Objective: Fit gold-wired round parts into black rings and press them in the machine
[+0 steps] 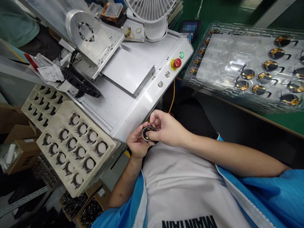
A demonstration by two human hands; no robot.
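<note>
Close to my body, in front of the machine's edge, my left hand point(136, 142) cradles a small round black part with a silvery rim point(144, 136). Its face shows a few gold-coloured bits. Over the top of it comes my right hand point(163, 126), its thumb pressed onto the face and its other fingers curled at the rim. Part of the round piece is hidden by that thumb. Whether the right fingertips also pinch something small cannot be made out.
Left stands a beige tray point(93, 167) of ring-shaped parts, beside a second tray point(26, 109). The white machine point(123, 122) carries a red emergency button point(177, 63). Stacked clear trays point(220, 80) at right hold round black-and-gold parts. A fan point(155, 30) stands at the back.
</note>
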